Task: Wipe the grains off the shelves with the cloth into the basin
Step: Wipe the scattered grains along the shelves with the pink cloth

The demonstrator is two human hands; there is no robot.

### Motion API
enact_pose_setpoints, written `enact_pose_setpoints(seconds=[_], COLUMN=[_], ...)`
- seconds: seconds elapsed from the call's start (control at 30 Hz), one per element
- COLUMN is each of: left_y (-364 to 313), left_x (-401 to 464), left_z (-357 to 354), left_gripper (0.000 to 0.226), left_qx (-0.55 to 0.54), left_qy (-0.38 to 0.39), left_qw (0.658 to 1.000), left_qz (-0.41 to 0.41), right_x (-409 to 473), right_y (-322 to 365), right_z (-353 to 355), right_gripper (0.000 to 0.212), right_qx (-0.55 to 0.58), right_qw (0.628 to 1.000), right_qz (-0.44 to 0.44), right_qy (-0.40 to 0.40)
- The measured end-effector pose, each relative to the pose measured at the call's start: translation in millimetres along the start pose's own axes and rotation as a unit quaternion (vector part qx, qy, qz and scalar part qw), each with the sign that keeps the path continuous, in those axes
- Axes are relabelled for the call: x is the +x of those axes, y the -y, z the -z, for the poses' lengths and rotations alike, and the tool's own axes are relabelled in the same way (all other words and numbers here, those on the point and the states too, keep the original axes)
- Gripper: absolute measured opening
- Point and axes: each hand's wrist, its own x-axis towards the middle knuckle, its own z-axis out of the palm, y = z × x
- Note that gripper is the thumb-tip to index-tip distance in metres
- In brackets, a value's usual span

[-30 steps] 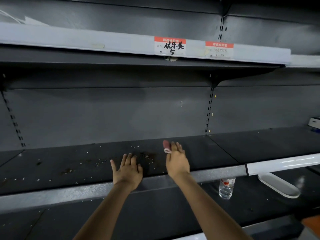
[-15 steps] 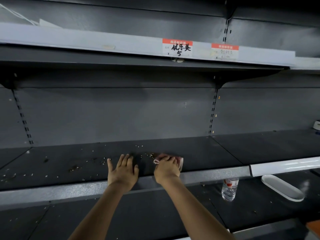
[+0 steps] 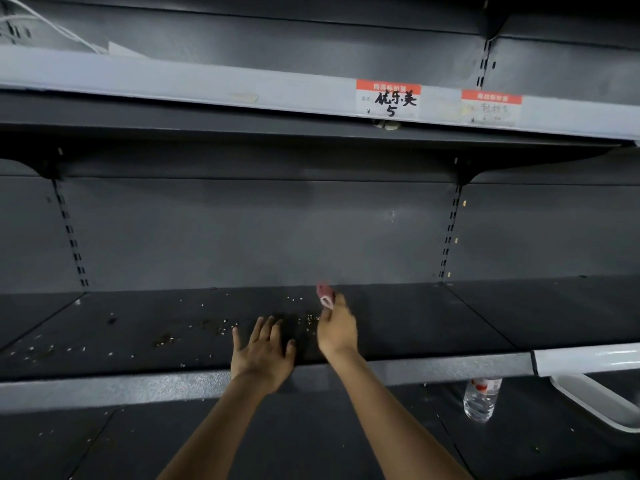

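Two price tags were fixed to the front rail of the upper shelf point(image 3: 173, 81). The left price tag point(image 3: 388, 99) carried a red header strip and handwritten "优乐美" above "5". The right price tag point(image 3: 491, 107) carried the same header; its handwriting was illegible.

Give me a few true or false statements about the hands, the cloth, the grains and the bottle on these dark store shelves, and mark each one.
1. The right hand holds a small pink and white cloth. True.
2. The left hand grips the clear plastic water bottle. False: it lies flat and open on the dark middle shelf; the bottle stands on the shelf below.
3. Scattered pale grains lie left of the hands. True.
4. The white basin sits on the top shelf. False: it is on the lower shelf, at right.
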Motion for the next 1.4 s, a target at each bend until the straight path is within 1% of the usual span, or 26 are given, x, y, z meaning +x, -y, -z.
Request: enact_pose_setpoints(seconds=[0.07,0.13,0.17,0.23,0.27,0.37,0.4,0.47,0.57,0.63,0.7,0.73,0.8,0.9,1.0,1.07,1.2,1.3,1.4], left_y=[0,1,1,0,0,0,0,2,3,4,5,6,7,8,9,10,12,13,14], left_x=[0,0,0,0,1,1,1,1,-1,-3,-3,-2,1,6,10,12,13,11,10], left_z=[0,0,1,3,3,5,5,5,5,5,5,5,5,5,3,1,1,1,0], left_gripper=[0.058,0.058,0.058,0.057,0.057,0.054,0.053,0.052,0.043,0.036,0.033,0.033,0.033,0.033,0.030,0.029,0.029,0.029,0.040], left_qx=[-0.001,-0.009,-0.014,-0.031,-0.044,-0.077,-0.081,-0.083,-0.081,-0.049,-0.020,-0.013,-0.004,0.001,-0.022,-0.037,-0.047,-0.064,-0.071], left_qy=[0.003,0.006,0.009,0.013,0.014,0.007,0.001,-0.017,-0.071,-0.115,-0.147,-0.156,-0.169,-0.163,-0.157,-0.147,-0.137,-0.150,-0.176], left_qw=[1.000,1.000,1.000,0.999,0.999,0.997,0.997,0.996,0.994,0.991,0.987,0.986,0.983,0.984,0.984,0.985,0.986,0.983,0.978], left_qz=[0.001,0.003,0.003,0.004,0.007,0.016,0.019,0.019,-0.006,-0.038,-0.058,-0.064,-0.070,-0.073,-0.080,-0.083,-0.085,-0.081,-0.083], right_x=[8,16,19,22,22,20,18,12,13,15,17,16,16,16,14,14,12,15,20], right_y=[-6,-15,-20,-29,-34,-47,-51,-53,-57,-59,-60,-59,-57,-55,-53,-52,-46,-40,-40], right_z=[19,40,50,69,77,94,98,105,105,101,99,99,98,87,71,61,43,36,42], right_gripper=[0.031,0.041,0.042,0.037,0.034,0.023,0.024,0.031,0.034,0.034,0.033,0.035,0.042,0.044,0.046,0.043,0.032,0.035,0.039], right_qx=[0.033,0.048,0.037,0.020,0.035,0.090,0.090,0.031,-0.066,-0.126,-0.153,-0.154,-0.147,-0.133,-0.106,-0.090,-0.097,-0.071,0.032], right_qw=[0.999,0.996,0.994,0.995,0.994,0.981,0.975,0.971,0.971,0.963,0.958,0.956,0.954,0.948,0.949,0.948,0.945,0.961,0.979], right_qz=[0.021,0.072,0.088,0.085,0.081,0.058,0.062,0.067,0.076,0.081,0.080,0.082,0.089,0.102,0.120,0.129,0.161,0.163,0.136], right_qy=[0.002,0.035,0.048,0.058,0.067,0.163,0.195,0.229,0.216,0.225,0.230,0.234,0.247,0.270,0.271,0.276,0.269,0.211,0.151])
